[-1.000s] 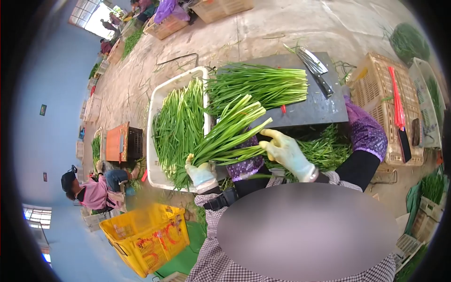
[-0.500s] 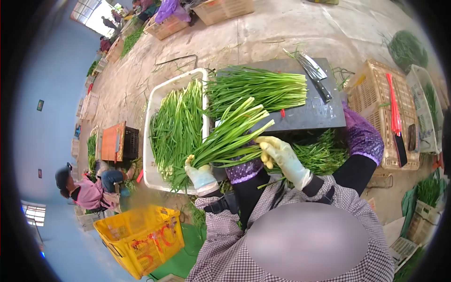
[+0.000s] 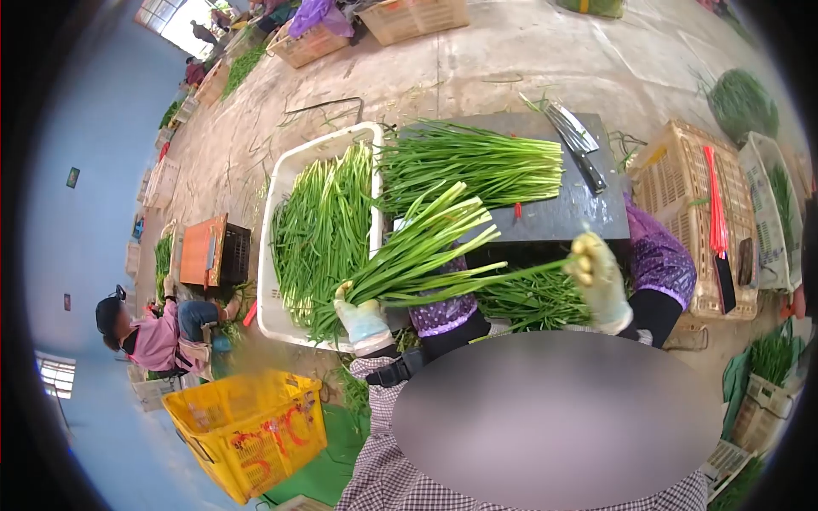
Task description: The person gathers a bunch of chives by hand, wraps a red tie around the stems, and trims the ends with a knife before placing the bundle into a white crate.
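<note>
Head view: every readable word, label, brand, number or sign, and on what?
"STC", reading uncertain (first character may be "5"): red painted marks on the yellow plastic crate.
Too small to read: two small dark rectangular signs on the blue wall.
Nothing else legible.

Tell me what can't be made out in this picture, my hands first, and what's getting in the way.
All in the head view:
Left hand: most fingers hidden by the bunch.
Right hand: blurred; its fingers cover one end of the stalk.
White crate: bottom mostly hidden by greens.
Lower pile: partly hidden by the board.
Wall sign: too small to read.
Checked shirt: partly hidden by a blurred oval.
</note>
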The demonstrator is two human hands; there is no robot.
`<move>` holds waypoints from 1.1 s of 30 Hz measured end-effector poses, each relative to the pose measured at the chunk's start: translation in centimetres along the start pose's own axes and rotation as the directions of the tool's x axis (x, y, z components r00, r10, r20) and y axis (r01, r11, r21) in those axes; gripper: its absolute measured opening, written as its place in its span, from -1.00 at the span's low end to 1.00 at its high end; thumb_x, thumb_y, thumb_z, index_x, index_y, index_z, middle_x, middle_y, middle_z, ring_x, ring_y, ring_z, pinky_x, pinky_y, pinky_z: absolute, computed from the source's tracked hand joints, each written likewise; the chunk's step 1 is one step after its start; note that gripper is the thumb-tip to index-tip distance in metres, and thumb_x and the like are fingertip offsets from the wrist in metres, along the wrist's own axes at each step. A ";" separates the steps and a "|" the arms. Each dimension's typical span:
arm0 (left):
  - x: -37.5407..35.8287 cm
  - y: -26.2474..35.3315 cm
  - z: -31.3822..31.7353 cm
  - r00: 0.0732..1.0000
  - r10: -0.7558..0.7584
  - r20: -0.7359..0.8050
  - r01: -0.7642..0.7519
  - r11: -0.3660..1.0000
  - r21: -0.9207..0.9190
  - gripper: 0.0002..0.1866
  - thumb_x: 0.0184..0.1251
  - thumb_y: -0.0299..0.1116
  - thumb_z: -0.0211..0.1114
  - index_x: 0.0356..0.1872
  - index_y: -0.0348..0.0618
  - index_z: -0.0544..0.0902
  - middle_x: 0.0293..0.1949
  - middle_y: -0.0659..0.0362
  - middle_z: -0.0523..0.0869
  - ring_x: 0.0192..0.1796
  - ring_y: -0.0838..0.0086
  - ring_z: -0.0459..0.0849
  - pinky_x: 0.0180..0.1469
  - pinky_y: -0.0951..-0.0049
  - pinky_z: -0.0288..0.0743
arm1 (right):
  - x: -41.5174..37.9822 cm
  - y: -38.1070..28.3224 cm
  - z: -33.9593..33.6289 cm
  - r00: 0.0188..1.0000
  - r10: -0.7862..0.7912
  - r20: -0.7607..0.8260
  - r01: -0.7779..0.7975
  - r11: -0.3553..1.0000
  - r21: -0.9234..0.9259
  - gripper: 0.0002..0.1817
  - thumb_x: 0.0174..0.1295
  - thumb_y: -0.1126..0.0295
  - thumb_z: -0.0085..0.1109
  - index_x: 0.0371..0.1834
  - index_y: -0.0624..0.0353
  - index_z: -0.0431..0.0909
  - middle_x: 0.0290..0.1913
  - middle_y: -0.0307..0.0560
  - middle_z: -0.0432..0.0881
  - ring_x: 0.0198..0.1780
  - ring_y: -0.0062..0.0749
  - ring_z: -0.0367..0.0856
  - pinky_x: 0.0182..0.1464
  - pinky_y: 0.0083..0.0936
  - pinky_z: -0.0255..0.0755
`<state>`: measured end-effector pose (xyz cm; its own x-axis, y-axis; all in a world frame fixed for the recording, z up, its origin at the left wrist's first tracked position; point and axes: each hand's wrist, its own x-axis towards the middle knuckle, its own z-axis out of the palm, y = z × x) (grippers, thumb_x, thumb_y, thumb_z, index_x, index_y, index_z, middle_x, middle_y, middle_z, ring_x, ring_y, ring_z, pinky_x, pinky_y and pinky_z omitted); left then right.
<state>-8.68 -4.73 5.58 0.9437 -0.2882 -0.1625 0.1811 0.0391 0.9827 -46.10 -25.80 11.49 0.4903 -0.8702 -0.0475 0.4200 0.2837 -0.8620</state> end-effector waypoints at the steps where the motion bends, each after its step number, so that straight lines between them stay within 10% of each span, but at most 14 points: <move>1: 0.3 -0.2 -0.3 1.000 -0.020 0.008 0.020 1.000 0.018 -0.35 0.35 -0.66 0.22 0.41 0.08 0.29 0.14 -0.04 0.65 -0.12 0.26 0.74 -0.36 0.33 0.66 | -0.3 -1.1 -1.7 0.994 0.103 -0.024 -0.106 0.958 -0.268 -0.86 0.56 0.33 0.08 -0.11 0.10 0.61 -0.38 -0.34 0.52 -0.43 -0.66 0.47 -0.31 -0.77 0.44; 3: 1.5 -1.7 -0.9 0.999 -0.041 0.014 0.040 0.999 0.025 -0.35 0.36 -0.63 0.24 0.41 0.11 0.29 0.12 -0.01 0.65 -0.17 0.31 0.72 -0.45 0.36 0.58 | -0.5 0.8 -8.5 0.976 0.207 -0.064 -0.150 0.431 -0.890 -0.76 0.48 0.17 0.21 -0.13 0.11 0.67 -0.47 -0.16 0.62 -0.37 -0.37 0.66 -0.26 -0.51 0.56; 4: 2.8 -3.5 -1.4 1.000 0.010 0.019 -0.010 1.000 -0.011 -0.36 0.36 -0.59 0.26 0.41 0.15 0.30 0.10 0.05 0.65 -0.21 0.35 0.70 -0.49 0.37 0.50 | -1.5 -1.0 -6.8 0.983 0.185 -0.003 0.048 -0.269 -0.962 -0.71 0.35 0.14 0.37 -0.05 0.08 0.71 -0.33 -0.01 0.70 -0.27 -0.14 0.74 -0.17 -0.24 0.61; 6: 6.4 -7.1 -3.0 0.998 0.059 0.035 -0.057 0.998 -0.039 -0.36 0.37 -0.56 0.29 0.41 0.18 0.32 0.07 0.11 0.65 -0.25 0.40 0.67 -0.53 0.39 0.42 | -1.1 -0.7 -5.3 0.986 -0.080 0.146 0.117 -0.294 -0.949 -0.71 0.28 0.15 0.42 -0.03 0.01 0.75 -0.22 0.00 0.73 -0.21 -0.02 0.74 -0.12 -0.13 0.60; 8: 9.7 -9.8 -4.4 0.996 0.039 0.081 -0.006 0.928 -0.373 -0.38 0.38 -0.49 0.34 0.40 0.21 0.36 0.07 0.21 0.64 -0.26 0.41 0.66 -0.52 0.40 0.42 | 0.7 -2.5 2.1 0.955 -0.221 0.199 0.221 0.079 -0.972 -0.72 0.31 0.11 0.39 -0.07 0.04 0.76 -0.22 -0.03 0.70 -0.24 -0.06 0.72 -0.13 -0.12 0.57; 14: 2.3 -0.7 1.1 0.929 0.366 0.050 -0.341 0.901 -0.269 -0.49 0.44 -0.42 0.35 0.36 -0.01 0.41 0.11 0.32 0.60 -0.08 0.57 0.63 -0.31 0.48 0.59 | 6.5 4.4 10.1 0.875 -0.325 0.358 0.375 -0.012 -0.927 -0.74 0.32 0.09 0.37 -0.22 0.04 0.70 -0.31 -0.12 0.66 -0.21 -0.16 0.67 -0.11 -0.22 0.46; 16: 1.6 1.0 1.4 0.990 0.110 0.087 -0.034 0.792 -0.610 -0.67 0.57 -0.43 0.24 0.25 -0.28 0.50 0.02 0.19 0.61 -0.01 0.48 0.59 0.17 0.44 0.61 | 7.8 6.8 10.4 0.859 -0.355 0.369 0.388 -0.019 -0.922 -0.73 0.29 0.09 0.39 -0.27 0.05 0.65 -0.31 -0.10 0.66 -0.22 -0.12 0.68 -0.12 -0.18 0.48; 18: 0.7 1.8 1.3 0.996 0.011 0.088 0.054 0.711 -0.702 -0.67 0.56 -0.44 0.24 0.25 -0.30 0.52 0.02 0.18 0.61 0.01 0.47 0.60 0.19 0.42 0.60 | 8.7 8.8 10.9 0.892 -0.364 0.269 0.368 0.235 -0.900 -0.76 0.30 0.17 0.38 -0.29 0.09 0.62 -0.30 -0.07 0.66 -0.25 -0.03 0.68 -0.18 -0.13 0.52; 20: 0.3 1.4 1.9 0.921 0.378 0.097 -0.349 0.909 -0.226 -0.43 0.44 -0.50 0.34 0.42 -0.08 0.39 0.15 0.29 0.56 0.15 0.55 0.60 0.14 0.49 0.66 | 7.9 8.7 10.9 0.952 -0.193 0.238 0.307 0.585 -0.751 -0.84 0.36 0.33 0.34 -0.24 0.18 0.64 -0.29 -0.08 0.68 -0.28 -0.21 0.69 -0.18 -0.34 0.55; 24: 0.7 1.4 2.0 0.886 0.456 0.091 -0.425 0.874 -0.236 -0.42 0.42 -0.51 0.36 0.42 -0.09 0.40 0.16 0.27 0.57 0.15 0.53 0.61 0.16 0.50 0.67 | 1.7 -1.4 13.6 0.786 0.147 0.600 0.170 0.882 -0.439 -0.77 0.38 0.24 0.36 -0.15 0.20 0.68 -0.25 -0.17 0.70 -0.19 -0.40 0.67 -0.06 -0.38 0.54; 26: 2.0 0.7 1.4 0.976 0.186 0.112 -0.099 0.839 -0.535 -0.39 0.39 -0.55 0.37 0.43 -0.11 0.38 0.18 0.24 0.58 0.16 0.50 0.62 0.16 0.50 0.68 | 0.5 -4.1 12.0 0.615 0.231 0.754 0.232 0.861 -0.453 -0.76 0.41 0.23 0.35 -0.12 0.20 0.70 -0.22 -0.18 0.72 -0.12 -0.44 0.69 -0.01 -0.41 0.55; 28: 1.0 1.9 3.0 0.956 0.287 0.050 -0.254 0.904 -0.344 -0.56 0.49 -0.40 0.33 0.33 -0.05 0.48 0.09 0.30 0.64 0.04 0.56 0.66 0.01 0.53 0.70 | 0.0 -3.2 8.3 0.544 0.331 0.771 0.129 0.875 -0.467 -0.75 0.43 0.20 0.34 -0.10 0.18 0.73 -0.15 -0.11 0.74 -0.07 -0.31 0.72 0.05 -0.40 0.58; 30: 1.9 2.4 2.9 0.987 -0.090 0.133 0.158 0.703 -0.693 -0.75 0.61 -0.18 0.21 0.17 0.06 0.59 -0.05 0.38 0.68 -0.11 0.62 0.68 -0.15 0.56 0.68 | -0.8 -3.1 4.4 0.693 0.355 0.628 0.355 0.590 -0.725 -0.74 0.41 0.22 0.34 -0.08 0.20 0.73 -0.15 -0.07 0.74 -0.08 -0.28 0.72 0.02 -0.37 0.59; 33: 2.1 2.4 3.5 0.988 -0.084 0.131 0.150 0.744 -0.651 -0.76 0.67 -0.08 0.10 0.05 0.10 0.64 -0.16 0.42 0.69 -0.19 0.64 0.66 -0.20 0.55 0.65 | -0.4 -3.2 4.7 0.977 -0.136 0.166 0.214 0.534 -0.818 -0.83 0.38 0.38 0.31 -0.08 0.21 0.77 -0.23 -0.11 0.74 -0.20 -0.25 0.69 -0.08 -0.43 0.57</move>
<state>-7.18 -8.57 7.94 0.8804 -0.4137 -0.2318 0.4567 0.6083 0.6492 -44.05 -24.43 16.69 0.5487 -0.8216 0.1550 -0.2955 -0.3640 -0.8833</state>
